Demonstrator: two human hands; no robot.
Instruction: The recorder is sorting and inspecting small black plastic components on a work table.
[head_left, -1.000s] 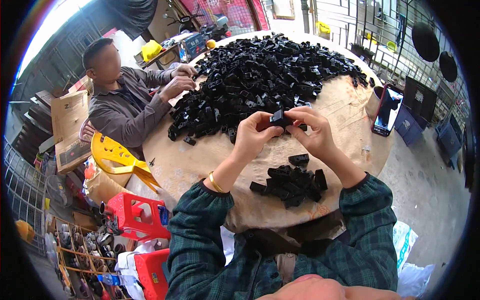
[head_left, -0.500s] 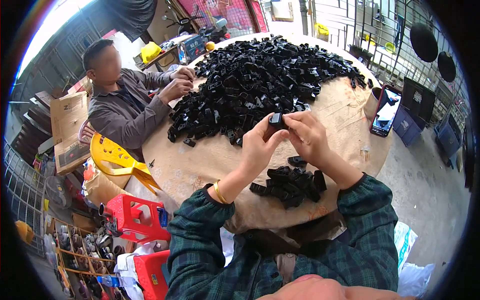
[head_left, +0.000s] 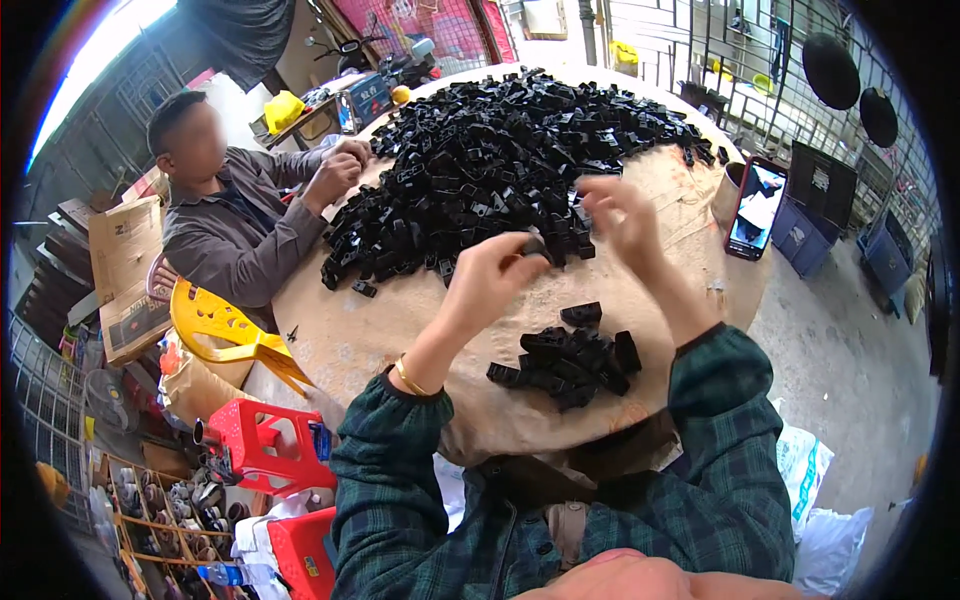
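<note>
My left hand (head_left: 490, 275) pinches a small black plastic part (head_left: 535, 246) between thumb and fingers, above the table's near half. To its right, my right hand (head_left: 628, 225) is raised beside the edge of the big pile, apart from the left. Motion smears its fingers, so I cannot tell whether they hold anything. Beyond my hands spreads a large heap of black plastic parts (head_left: 480, 150). A smaller cluster of black parts (head_left: 570, 362) lies on the cloth between my forearms.
A beige cloth covers the round table (head_left: 400, 330). A person (head_left: 235, 225) sits at the left, hands at the heap's edge. A phone (head_left: 757, 210) leans against a round container on the right. A yellow chair (head_left: 225, 320) and red stools (head_left: 265, 445) stand at the left.
My right hand has come away from the part and moved up and apart from my left. The left has lowered slightly, still gripping the part. The whole view has shifted a little.
</note>
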